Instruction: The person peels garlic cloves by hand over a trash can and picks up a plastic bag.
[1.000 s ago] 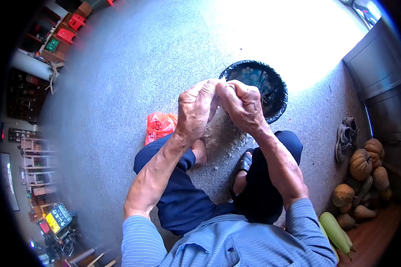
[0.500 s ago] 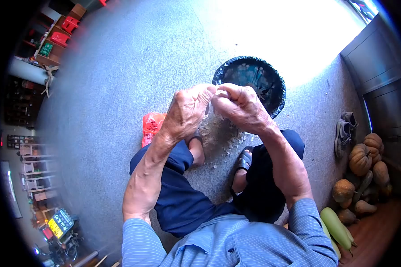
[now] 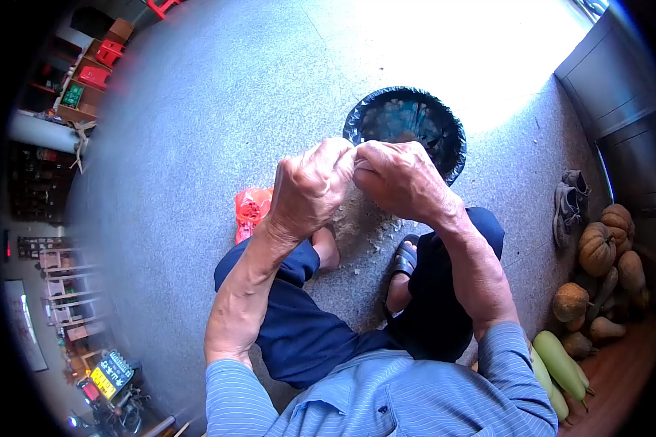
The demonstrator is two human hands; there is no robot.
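My left hand [image 3: 313, 178] and my right hand [image 3: 403, 177] meet at the fingertips in front of my chest. Both are closed in a pinch, thumbs and forefingers pressed together. Whatever they hold is too small and too covered by the fingers to make out. Just beyond the hands stands a round bin [image 3: 459, 138] lined with a black plastic bag, partly hidden behind my right hand. Pale flaky scraps [image 3: 375, 234] lie scattered on the floor below the hands, between my feet.
A red plastic bag [image 3: 251, 210] sits by my foot at the left. Pumpkins [image 3: 598, 249] and long green gourds [image 3: 561, 364] are piled at the right, near a pair of shoes [image 3: 567, 211]. Wooden racks [image 3: 69, 288] and red stools [image 3: 95, 76] line the left side.
The hands have turned slightly, with fingertips still together. The pale bit that showed between them is now hidden. The view has shifted a little.
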